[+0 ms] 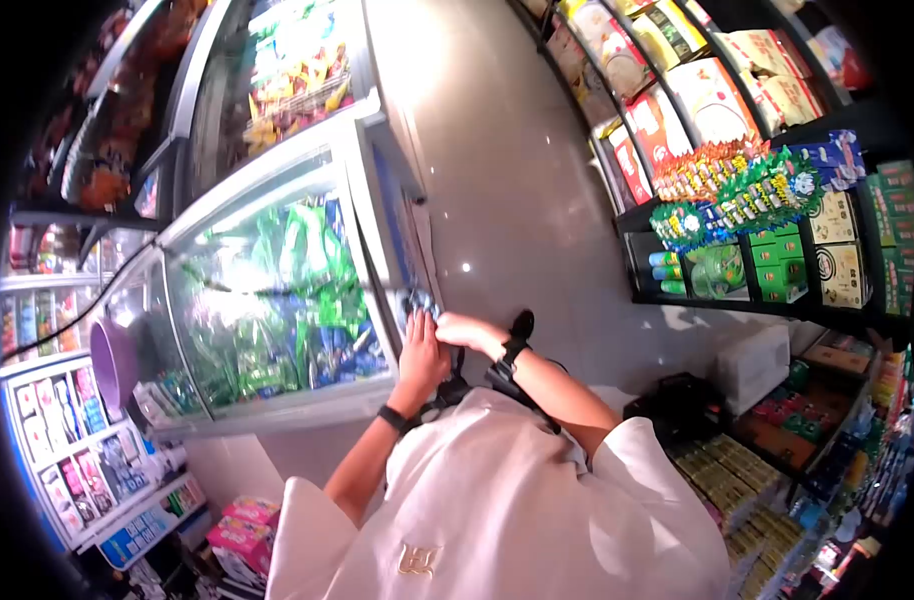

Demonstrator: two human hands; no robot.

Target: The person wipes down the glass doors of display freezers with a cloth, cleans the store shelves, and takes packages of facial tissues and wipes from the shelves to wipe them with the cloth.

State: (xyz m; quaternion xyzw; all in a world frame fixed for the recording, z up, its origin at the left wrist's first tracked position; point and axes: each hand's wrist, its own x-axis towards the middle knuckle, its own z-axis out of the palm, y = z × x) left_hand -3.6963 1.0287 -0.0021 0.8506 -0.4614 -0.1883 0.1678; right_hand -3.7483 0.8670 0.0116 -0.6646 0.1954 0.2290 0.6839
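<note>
My left hand (422, 356) is at the right edge of a glass-topped freezer (277, 412), its fingers together and pointing forward. Close beside it on the right, my right hand (467, 330) has its fingers curled in toward the left fingertips. A small dark and pale item (415, 300) shows just beyond the fingertips; what it is cannot be made out. Whatever lies between the fingers is hidden. Green and blue packets (312, 250) lie under the freezer's glass. Dark bands circle both wrists.
Shelves of boxes and bags (712, 100) stand at the right, with shiny garlands (742, 195) hanging from them. A purple bowl (114, 360) sits at the freezer's left end. Pink boxes (245, 535) are at the lower left, and a white box (755, 368) is at the right.
</note>
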